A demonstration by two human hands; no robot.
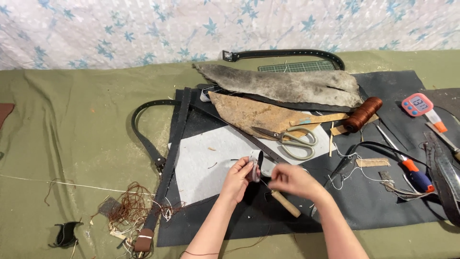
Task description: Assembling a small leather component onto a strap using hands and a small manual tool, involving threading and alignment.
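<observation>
Grey leather piece [255, 163] pinched in left hand [238, 180], mid-tabletop over the black sheet [383, 201]. Right hand [293, 181] closed on something thin, too small to make out. One wooden-handled awl [286, 203], tip hidden. One pair of scissors [292, 139].

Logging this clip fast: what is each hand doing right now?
Left hand: shut on the grey strip.
Right hand: fingers pinched by the strip; what they hold cannot be told.

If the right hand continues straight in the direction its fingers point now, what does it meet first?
The right hand points leftward, so it would probably first meet the small grey leather loop pinched in the left hand. They already look almost in contact, though depth is hard to judge.
</observation>
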